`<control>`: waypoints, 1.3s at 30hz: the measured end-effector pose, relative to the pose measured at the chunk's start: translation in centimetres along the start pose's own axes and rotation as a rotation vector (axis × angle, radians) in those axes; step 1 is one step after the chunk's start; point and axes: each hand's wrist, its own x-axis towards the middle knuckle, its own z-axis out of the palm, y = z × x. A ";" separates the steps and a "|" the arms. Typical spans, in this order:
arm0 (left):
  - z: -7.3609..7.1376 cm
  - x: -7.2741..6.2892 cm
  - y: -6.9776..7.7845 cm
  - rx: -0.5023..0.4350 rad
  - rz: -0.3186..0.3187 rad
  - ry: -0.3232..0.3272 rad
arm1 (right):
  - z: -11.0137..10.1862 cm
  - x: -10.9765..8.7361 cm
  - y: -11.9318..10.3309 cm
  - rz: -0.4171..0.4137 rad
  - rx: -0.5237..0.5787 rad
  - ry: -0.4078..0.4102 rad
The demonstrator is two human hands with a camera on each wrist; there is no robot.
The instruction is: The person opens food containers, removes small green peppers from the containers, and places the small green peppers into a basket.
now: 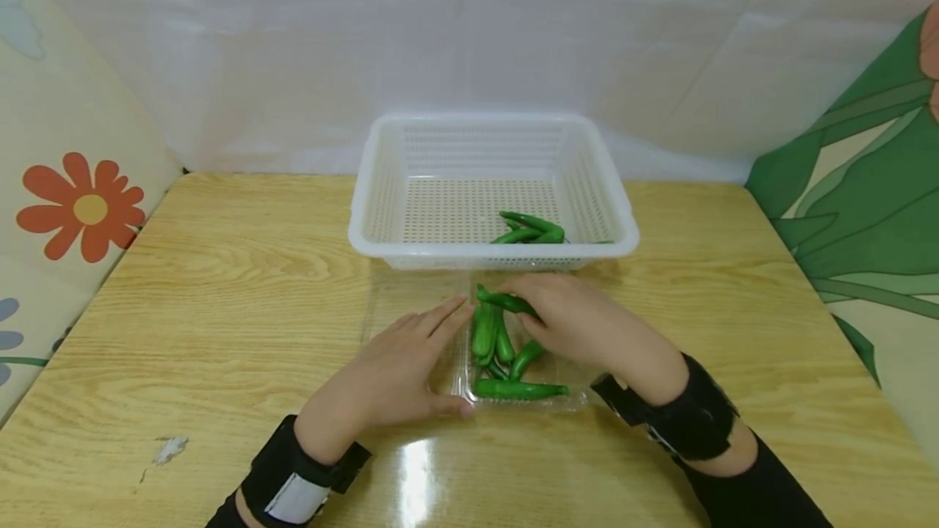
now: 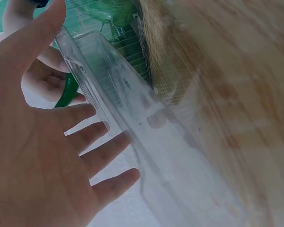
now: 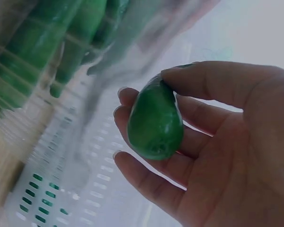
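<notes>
My right hand point(image 1: 565, 312) pinches a green chili pepper point(image 3: 156, 123) between thumb and fingers, over the clear plastic box point(image 1: 469, 389). Several more green peppers point(image 1: 521, 389) lie inside that box, one crosswise along its near side and others lengthwise at its left. My left hand point(image 1: 396, 365) is at the box's left wall, fingers spread and fairly straight. In the left wrist view its fingertips touch the clear plastic point(image 2: 128, 118), and nothing is gripped. The box's clear lid point(image 1: 389, 300) lies folded out to the left, partly behind the left hand.
Just behind the box stands a white perforated basket point(image 1: 495, 251), with a few green peppers point(image 1: 535, 228) in its near right part. The wooden table point(image 1: 242, 283) meets a white cloth backdrop point(image 1: 279, 63). Patterned panels point(image 1: 88, 210) flank both sides.
</notes>
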 end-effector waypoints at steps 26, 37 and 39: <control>0.0 0.1 0.0 0.013 0.022 0.030 | -1.9 -1.0 -0.5 -0.016 -0.033 0.044; 0.0 0.0 0.1 0.035 0.008 0.017 | -2.3 -1.0 -0.3 -0.207 -0.063 0.240; 0.0 0.0 0.1 0.033 0.008 0.018 | -2.2 -0.9 -0.1 -0.260 -0.085 0.302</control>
